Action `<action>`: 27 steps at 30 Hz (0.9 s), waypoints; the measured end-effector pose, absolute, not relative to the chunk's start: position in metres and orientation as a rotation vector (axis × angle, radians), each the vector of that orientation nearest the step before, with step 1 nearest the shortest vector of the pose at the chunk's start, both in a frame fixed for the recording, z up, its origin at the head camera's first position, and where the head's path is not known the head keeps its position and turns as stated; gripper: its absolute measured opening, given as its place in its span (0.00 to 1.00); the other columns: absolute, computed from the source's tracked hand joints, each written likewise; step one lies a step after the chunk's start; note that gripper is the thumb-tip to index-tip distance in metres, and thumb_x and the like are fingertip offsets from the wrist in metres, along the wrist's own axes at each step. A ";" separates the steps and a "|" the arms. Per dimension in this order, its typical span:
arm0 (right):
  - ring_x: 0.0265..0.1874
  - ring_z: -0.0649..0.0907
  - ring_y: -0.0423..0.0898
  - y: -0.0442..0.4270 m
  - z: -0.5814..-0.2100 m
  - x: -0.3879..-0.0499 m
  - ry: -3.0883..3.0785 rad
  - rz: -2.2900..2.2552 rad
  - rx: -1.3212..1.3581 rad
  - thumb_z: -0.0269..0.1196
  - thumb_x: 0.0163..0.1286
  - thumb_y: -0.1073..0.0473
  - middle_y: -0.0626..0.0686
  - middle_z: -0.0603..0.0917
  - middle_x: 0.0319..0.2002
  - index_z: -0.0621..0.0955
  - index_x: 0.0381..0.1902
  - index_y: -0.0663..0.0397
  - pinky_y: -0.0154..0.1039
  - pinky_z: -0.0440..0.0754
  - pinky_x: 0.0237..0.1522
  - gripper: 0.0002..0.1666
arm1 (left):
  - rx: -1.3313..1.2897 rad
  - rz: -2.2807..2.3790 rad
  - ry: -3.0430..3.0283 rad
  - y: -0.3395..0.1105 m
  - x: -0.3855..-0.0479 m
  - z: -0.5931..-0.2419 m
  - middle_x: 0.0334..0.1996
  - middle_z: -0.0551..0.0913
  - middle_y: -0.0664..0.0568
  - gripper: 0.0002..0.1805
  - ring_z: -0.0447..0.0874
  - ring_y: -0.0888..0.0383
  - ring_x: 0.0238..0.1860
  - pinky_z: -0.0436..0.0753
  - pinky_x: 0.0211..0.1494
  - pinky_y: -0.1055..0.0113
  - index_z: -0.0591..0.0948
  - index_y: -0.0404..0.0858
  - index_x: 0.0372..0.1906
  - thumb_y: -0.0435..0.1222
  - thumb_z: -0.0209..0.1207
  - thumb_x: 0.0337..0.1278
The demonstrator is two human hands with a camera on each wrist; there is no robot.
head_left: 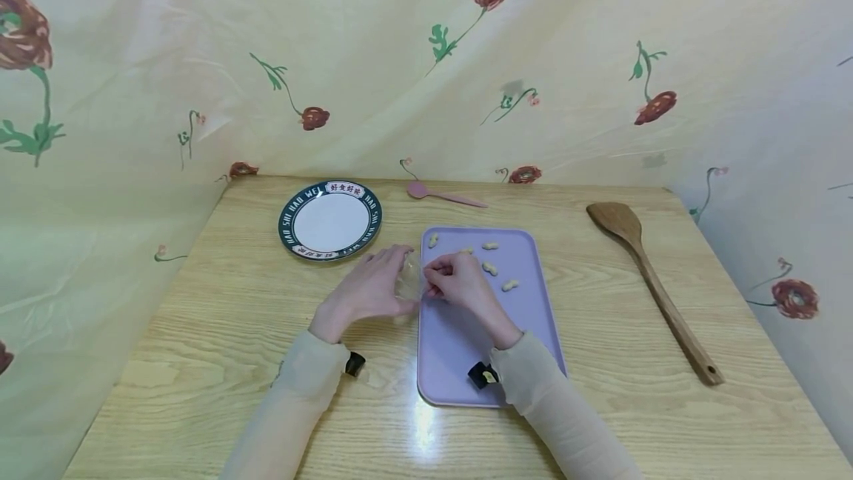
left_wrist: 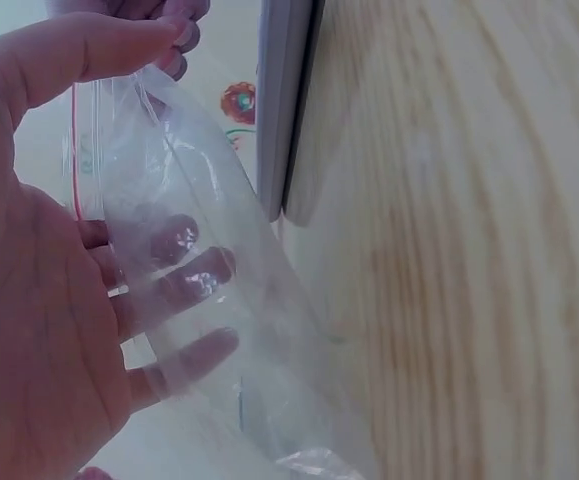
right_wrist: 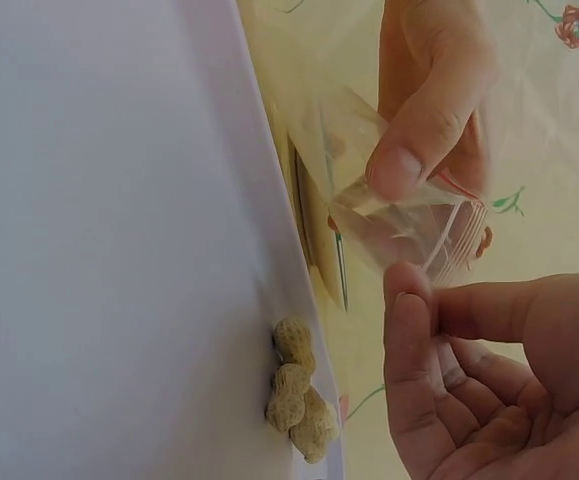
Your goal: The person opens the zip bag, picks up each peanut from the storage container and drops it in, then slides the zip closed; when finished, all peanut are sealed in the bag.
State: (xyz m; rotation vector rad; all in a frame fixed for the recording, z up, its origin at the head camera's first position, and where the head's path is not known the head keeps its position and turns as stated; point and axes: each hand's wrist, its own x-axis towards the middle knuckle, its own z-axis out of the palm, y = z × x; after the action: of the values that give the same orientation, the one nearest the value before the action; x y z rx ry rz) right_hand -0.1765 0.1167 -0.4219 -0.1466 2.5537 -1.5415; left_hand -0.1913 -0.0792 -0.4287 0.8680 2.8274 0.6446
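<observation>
A clear zip-lock bag (head_left: 409, 280) with a red line at its mouth hangs by the lilac tray's left edge. My left hand (head_left: 366, 284) holds it; in the left wrist view the fingers show through the bag's (left_wrist: 259, 310) film, and the thumb is at its upper end. My right hand (head_left: 460, 284) pinches thumb and index finger together at the bag's (right_wrist: 379, 235) zip edge, in the right wrist view. Several unshelled peanuts (head_left: 489, 268) lie on the far half of the tray (head_left: 446, 365). I see no peanut inside the bag.
A white plate (head_left: 331, 222) with a dark lettered rim stands at the back left. Behind the tray lies a pink spoon (head_left: 418, 190). To the right rests a wooden spatula (head_left: 649, 272). Flowered cloth (head_left: 373, 65) hangs behind and beside the wooden table (head_left: 220, 317).
</observation>
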 end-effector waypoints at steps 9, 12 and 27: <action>0.25 0.86 0.49 0.127 -0.414 -0.180 2.539 -1.491 -0.193 0.61 0.73 0.61 0.56 0.87 0.26 0.85 0.43 0.68 0.37 0.84 0.27 0.13 | 0.840 0.637 2.794 -0.085 -0.192 -0.425 0.53 0.78 0.51 0.48 0.75 0.54 0.57 0.67 0.69 0.49 0.64 0.39 0.72 0.52 0.70 0.47; 0.28 0.86 0.50 0.137 -0.410 -0.184 2.557 -1.455 -0.225 0.61 0.73 0.61 0.57 0.86 0.29 0.85 0.45 0.67 0.37 0.84 0.30 0.13 | 0.837 0.645 2.774 -0.086 -0.192 -0.425 0.55 0.79 0.50 0.48 0.75 0.53 0.59 0.66 0.70 0.47 0.64 0.39 0.72 0.52 0.71 0.47; 0.38 0.83 0.56 0.226 -0.387 -0.249 2.912 -0.997 -0.481 0.63 0.69 0.66 0.61 0.86 0.38 0.83 0.47 0.70 0.42 0.79 0.37 0.13 | 0.791 0.689 2.712 -0.092 -0.195 -0.420 0.59 0.78 0.48 0.50 0.73 0.51 0.63 0.64 0.72 0.48 0.61 0.38 0.74 0.49 0.72 0.48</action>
State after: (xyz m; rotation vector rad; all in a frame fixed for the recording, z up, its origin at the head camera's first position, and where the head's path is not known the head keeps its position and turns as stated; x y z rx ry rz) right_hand -0.2493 0.2261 -0.3866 -0.4815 2.9122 -0.9967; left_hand -0.1951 -0.0922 -0.4205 0.7909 2.7116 0.6889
